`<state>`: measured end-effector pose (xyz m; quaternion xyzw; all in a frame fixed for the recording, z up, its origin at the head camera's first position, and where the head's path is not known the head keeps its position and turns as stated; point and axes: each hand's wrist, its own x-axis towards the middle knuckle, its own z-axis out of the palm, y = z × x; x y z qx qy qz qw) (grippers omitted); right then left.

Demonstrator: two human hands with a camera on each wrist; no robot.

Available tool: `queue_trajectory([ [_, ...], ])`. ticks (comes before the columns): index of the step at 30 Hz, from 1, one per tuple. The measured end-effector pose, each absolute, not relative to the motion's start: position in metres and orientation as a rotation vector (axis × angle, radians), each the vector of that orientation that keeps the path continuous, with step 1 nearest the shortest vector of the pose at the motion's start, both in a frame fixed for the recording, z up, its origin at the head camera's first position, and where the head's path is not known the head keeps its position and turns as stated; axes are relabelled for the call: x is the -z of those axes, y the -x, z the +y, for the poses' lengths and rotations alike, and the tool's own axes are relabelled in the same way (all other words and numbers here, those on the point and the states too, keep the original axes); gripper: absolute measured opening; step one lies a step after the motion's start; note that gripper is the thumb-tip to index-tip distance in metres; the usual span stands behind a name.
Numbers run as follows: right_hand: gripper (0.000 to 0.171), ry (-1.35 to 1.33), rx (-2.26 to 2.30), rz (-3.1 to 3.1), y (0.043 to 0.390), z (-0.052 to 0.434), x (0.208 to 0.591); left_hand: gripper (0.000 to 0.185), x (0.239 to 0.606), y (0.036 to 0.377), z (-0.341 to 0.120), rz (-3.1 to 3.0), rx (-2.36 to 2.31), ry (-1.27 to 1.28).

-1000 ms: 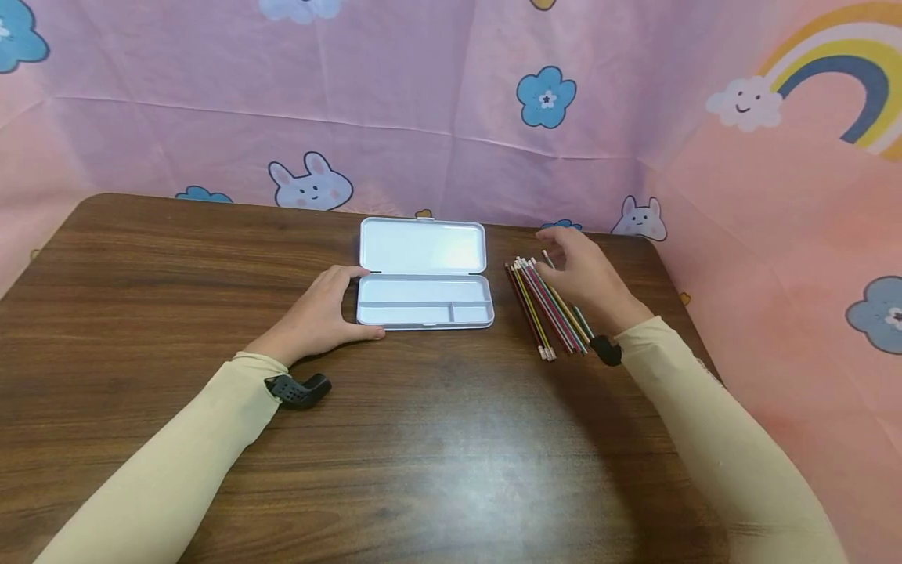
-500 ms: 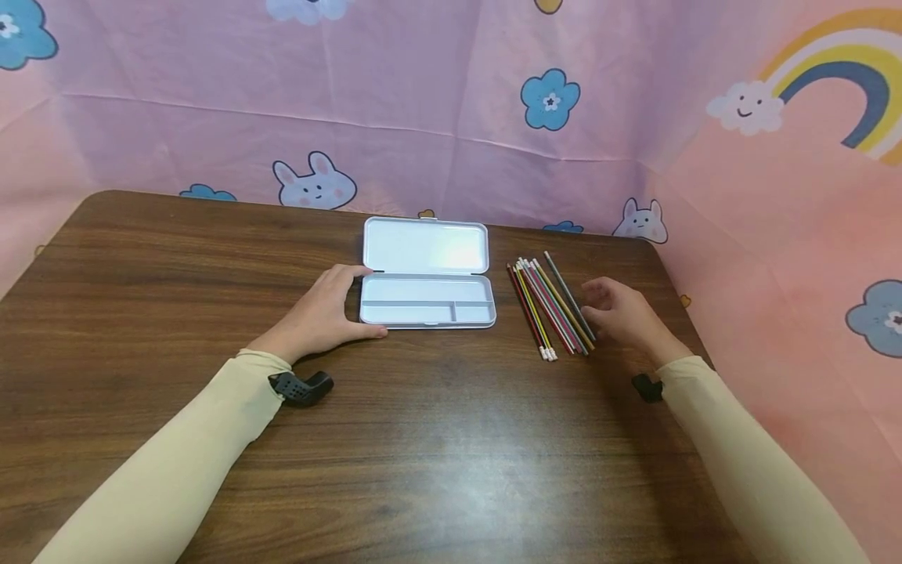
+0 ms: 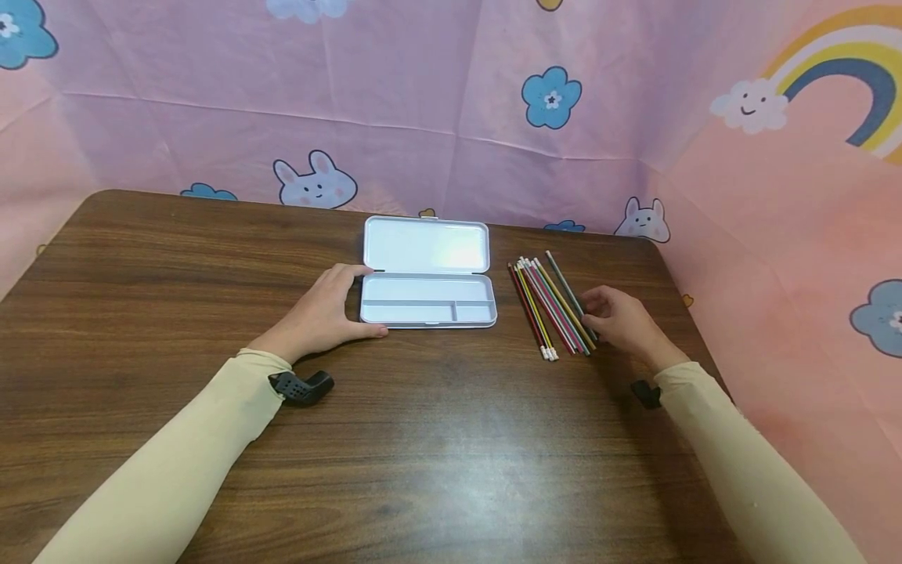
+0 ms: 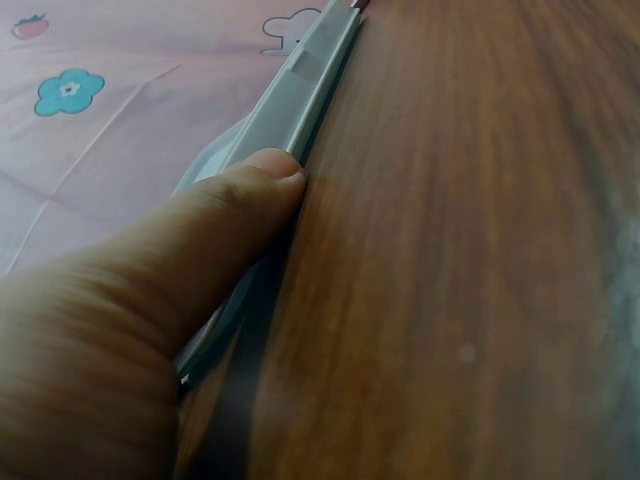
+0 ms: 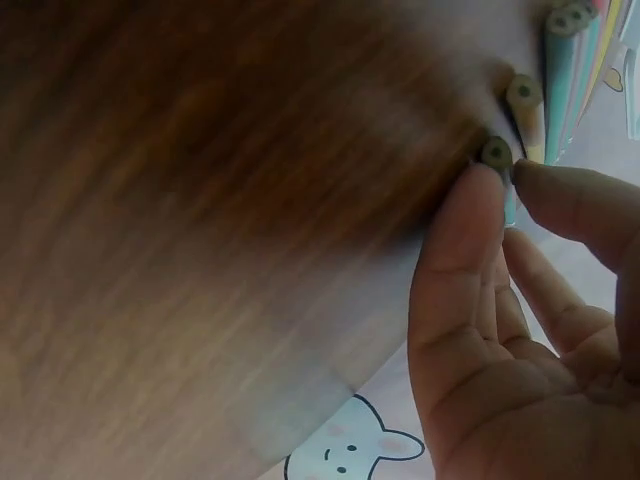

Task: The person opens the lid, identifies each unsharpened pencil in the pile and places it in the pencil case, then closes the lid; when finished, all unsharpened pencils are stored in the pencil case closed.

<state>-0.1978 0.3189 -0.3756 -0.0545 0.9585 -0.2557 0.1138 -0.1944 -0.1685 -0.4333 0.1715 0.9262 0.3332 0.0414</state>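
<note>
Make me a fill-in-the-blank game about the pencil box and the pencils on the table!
1. The lid of the white pencil box is ____.
2. The person's ____ hand rests against the end of the pencil box.
3. The right hand pinches the tip of one of the ____.
4. The compartments inside the pencil box are ____.

Missing words: open; left; pencils; empty
</note>
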Motion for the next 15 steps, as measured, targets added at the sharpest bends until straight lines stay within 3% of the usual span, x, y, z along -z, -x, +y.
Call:
queue_trajectory([
  [15, 0.024, 0.199, 0.573, 2.922, 0.1965, 0.3201, 0.3779, 0.105, 0.4328, 0.1935, -0.1691, 2.826, -1.031, -0.521],
])
